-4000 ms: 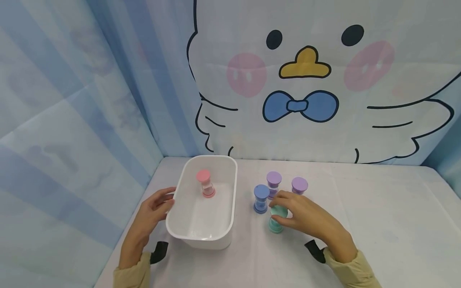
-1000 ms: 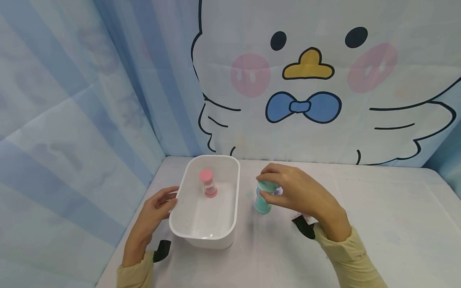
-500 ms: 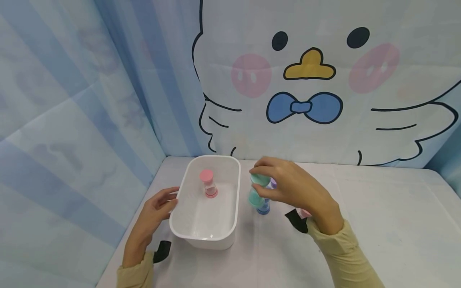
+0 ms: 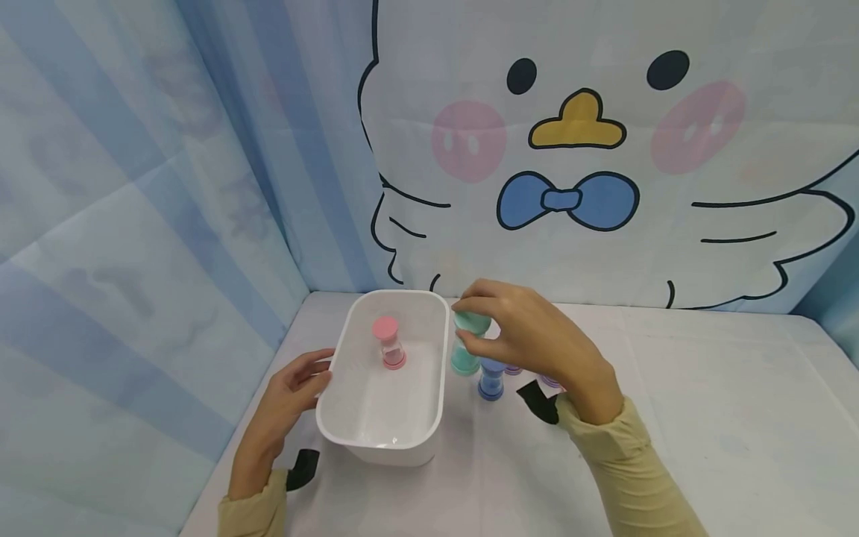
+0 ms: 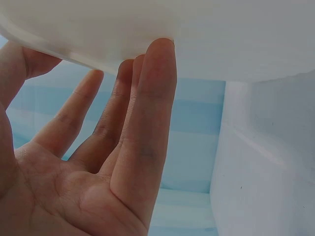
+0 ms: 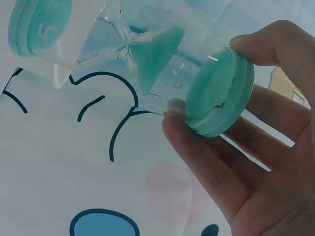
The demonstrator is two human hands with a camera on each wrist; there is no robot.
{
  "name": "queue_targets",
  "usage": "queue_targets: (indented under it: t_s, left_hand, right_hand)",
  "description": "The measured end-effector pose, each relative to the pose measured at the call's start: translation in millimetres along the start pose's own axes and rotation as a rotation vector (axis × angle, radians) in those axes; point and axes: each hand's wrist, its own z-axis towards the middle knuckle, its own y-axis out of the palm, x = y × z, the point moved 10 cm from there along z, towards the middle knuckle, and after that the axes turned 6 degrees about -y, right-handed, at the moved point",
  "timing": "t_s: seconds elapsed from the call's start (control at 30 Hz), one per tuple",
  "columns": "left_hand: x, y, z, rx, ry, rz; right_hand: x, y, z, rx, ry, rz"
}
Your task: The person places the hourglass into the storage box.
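My right hand [image 4: 530, 328] pinches the top cap of a green hourglass [image 6: 157, 64] between thumb and fingers, just right of the white bin [image 4: 379, 432]. Green sand shows in its glass, and a "5" marks the far cap in the right wrist view. My left hand [image 4: 285, 403] touches the bin's left side with fairly straight fingers; in the left wrist view the fingertips [image 5: 160, 54] press its wall. A pink hourglass [image 4: 389, 343] stands inside the bin. Below my right hand, a blue hourglass [image 4: 491, 380] stands on the table.
Purple hourglass bases [image 4: 513, 369] show beside the blue one, mostly hidden by my right hand. The white-covered table [image 4: 705, 418] extends to the right. A curtain [image 4: 134, 298] hangs at the left, and a cartoon-printed cloth [image 4: 470, 246] stands behind.
My right hand has taken the green hourglass from the table, lifted it and carried it left and back toward the bin, past the blue one. My left hand stays at the bin.
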Motion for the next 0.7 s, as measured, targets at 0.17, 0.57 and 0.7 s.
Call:
queue_targets:
  t_s: [0.17, 0.57, 0.7]
  left_hand:
    - [0.2, 1.2, 1.1, -0.005, 0.006, 0.001]
    - [-1.2, 1.1, 1.9, 0.003, -0.011, 0.010]
    - [-1.1, 0.2, 1.4, 0.005, -0.008, 0.012]
  right_hand:
    - [0, 0, 5.0, 0.007, 0.008, -0.013]
    - [-5, 5, 19.9, 0.046, -0.026, 0.004]
    - [-7, 9, 25.6, 0.069, -0.053, 0.014]
